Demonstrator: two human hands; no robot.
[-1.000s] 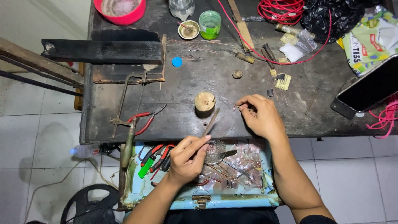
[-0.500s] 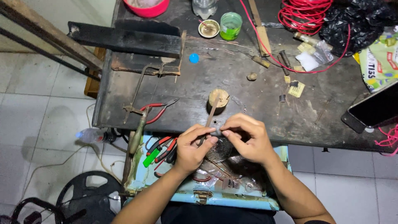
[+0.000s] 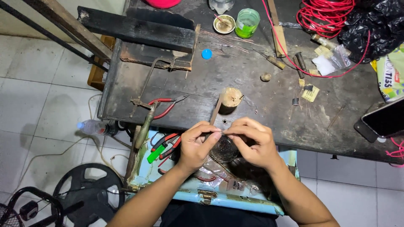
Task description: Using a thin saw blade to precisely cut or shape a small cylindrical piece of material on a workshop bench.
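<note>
Both hands are brought together at the lower centre of the frame, over the near edge of the dark workbench (image 3: 261, 88); the left hand (image 3: 194, 145) and the right hand (image 3: 254, 141) meet fingertip to fingertip, pinched on a small thin metal piece (image 3: 221, 133) that is too small to be made out; whether it is one piece or two cannot be told. A slim grey tool (image 3: 216, 110) is seen rising from the left hand's fingers toward a short wooden stub (image 3: 231, 97) standing on the bench just above the hands. Beneath the hands a pale blue metal drawer (image 3: 235, 201) is seen, with a round dark dish (image 3: 224, 149) and scraps in it; red-handled pliers (image 3: 166, 144) lie at its left.

On the bench, left of centre, red-handled cutters (image 3: 166, 105) are laid beside a saw frame (image 3: 145, 90); a blue cap (image 3: 206, 54) lies above them. At the top centre a green translucent cup (image 3: 246, 23) with a pale label band is set next to a small round dish (image 3: 224, 24). At the upper right a coil of red wire (image 3: 322, 14) and a black plastic bag (image 3: 372, 25) are placed; below the bag, at the right edge, a green and yellow printed packet (image 3: 391, 75) is partly seen, and under it a dark phone (image 3: 383, 120) lies tilted. A small yellow card (image 3: 310, 93) rests at the centre right.
</note>
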